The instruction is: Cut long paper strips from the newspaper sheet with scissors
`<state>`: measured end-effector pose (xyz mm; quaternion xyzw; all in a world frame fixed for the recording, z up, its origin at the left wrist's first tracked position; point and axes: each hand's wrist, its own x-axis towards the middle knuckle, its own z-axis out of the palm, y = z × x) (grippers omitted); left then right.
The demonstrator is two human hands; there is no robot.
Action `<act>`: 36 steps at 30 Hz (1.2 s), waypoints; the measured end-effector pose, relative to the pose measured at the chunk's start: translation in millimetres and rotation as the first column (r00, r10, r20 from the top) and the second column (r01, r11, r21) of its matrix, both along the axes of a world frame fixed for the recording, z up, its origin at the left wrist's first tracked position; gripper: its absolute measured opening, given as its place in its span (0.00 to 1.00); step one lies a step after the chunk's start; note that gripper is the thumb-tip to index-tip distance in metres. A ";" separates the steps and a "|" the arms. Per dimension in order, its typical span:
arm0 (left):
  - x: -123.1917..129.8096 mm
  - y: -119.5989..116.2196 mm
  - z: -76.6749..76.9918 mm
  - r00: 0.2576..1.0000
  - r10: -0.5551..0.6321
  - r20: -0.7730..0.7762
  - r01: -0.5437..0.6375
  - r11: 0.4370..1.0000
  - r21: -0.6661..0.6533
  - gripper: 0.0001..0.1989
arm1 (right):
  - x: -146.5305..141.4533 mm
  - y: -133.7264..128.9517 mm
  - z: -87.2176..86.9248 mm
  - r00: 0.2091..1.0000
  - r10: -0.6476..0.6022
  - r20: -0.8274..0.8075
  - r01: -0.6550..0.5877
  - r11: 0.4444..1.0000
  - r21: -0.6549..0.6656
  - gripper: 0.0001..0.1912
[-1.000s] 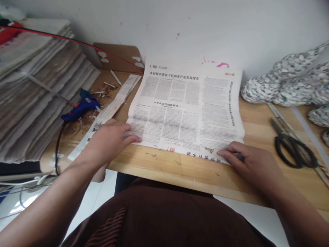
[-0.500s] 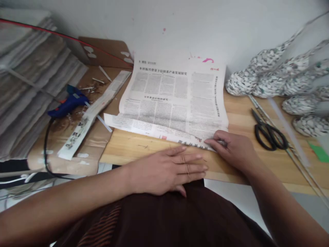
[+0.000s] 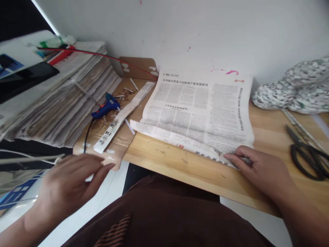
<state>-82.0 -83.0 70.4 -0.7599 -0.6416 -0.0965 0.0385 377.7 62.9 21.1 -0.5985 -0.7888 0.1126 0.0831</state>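
The left hand [image 3: 74, 181] hovers half-curled, whether holding anything I cannot tell; beyond and between both hands, the newspaper [image 3: 190, 106] looks light, limp, easily torn, best held by its near corners; the right hand [image 3: 259, 168] pinches one

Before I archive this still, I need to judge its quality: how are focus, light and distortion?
Head view: the newspaper sheet's headlines show, but its small print blurs to grey; head view: the left hand looks soft-edged; head view: light is diffuse, and the brown garment shows little detail; head view: the newspaper stack leans, probably wide-lens distortion.
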 end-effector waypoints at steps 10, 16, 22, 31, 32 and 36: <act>73.9 137.0 -4.5 0.968 -0.117 0.223 0.121 0.993 -0.006 0.19 | -1.5 -2.1 0.7 1.000 -0.028 0.006 0.029 0.999 -0.021 0.32; 65.0 143.0 -10.6 0.931 -0.050 0.361 0.199 0.899 -0.390 0.12 | -0.2 -3.4 2.2 0.999 -0.022 -0.038 0.021 0.999 -0.038 0.34; 57.3 143.8 -10.8 0.923 0.098 0.372 0.107 0.865 -0.491 0.11 | -0.8 -2.9 3.0 1.000 0.003 -0.027 -0.004 0.999 -0.041 0.34; 31.1 131.3 -27.2 0.751 0.187 0.634 0.077 0.928 -0.364 0.10 | 1.4 -6.3 1.8 0.999 0.030 -0.038 -0.030 1.000 -0.007 0.30; 30.4 130.4 -26.4 0.765 0.186 0.617 0.069 0.928 -0.365 0.09 | 0.6 -6.6 2.2 0.999 0.035 -0.038 -0.036 0.999 -0.003 0.29; 29.7 123.7 -23.4 0.899 0.040 0.436 0.089 0.959 -0.270 0.05 | -1.2 -8.0 3.6 0.996 0.071 -0.052 -0.070 0.997 0.011 0.26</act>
